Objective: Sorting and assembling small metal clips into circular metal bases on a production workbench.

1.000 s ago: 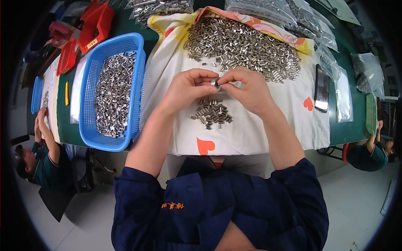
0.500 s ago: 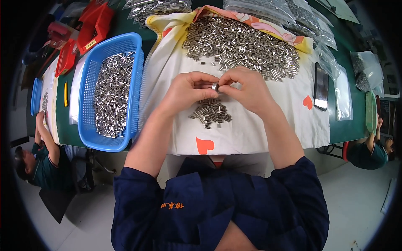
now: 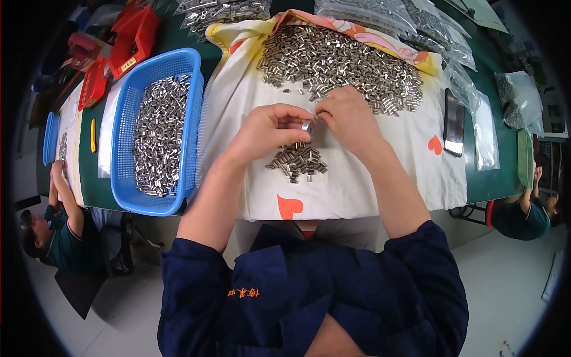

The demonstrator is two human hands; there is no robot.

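My left hand [image 3: 275, 130] is closed, with shiny small metal cylinders [image 3: 307, 126] pinched between thumb and fingers; how many it holds is hidden. Just right of it, slightly higher, my right hand [image 3: 347, 116] has thumb and forefinger pressed together. A tiny dark bit shows at those fingertips, too small to name. A small heap of metal cylinders [image 3: 297, 162] lies on the white cloth [image 3: 357, 193] below my hands. Beyond them spreads a much larger pile of similar cylinders [image 3: 342, 59].
At left stands a blue basket [image 3: 118, 143] holding many cylinders. Red bins [image 3: 132, 41] and a yellow cutter [image 3: 93, 134] lie farther left. A phone [image 3: 454, 122] and plastic bags [image 3: 485, 137] are at right. Co-workers [image 3: 71, 226] sit on either side.
My right hand has drawn slightly away from my left, up and to the right, its fingertips leaving the metal cylinders. My left hand stays nearly in place.
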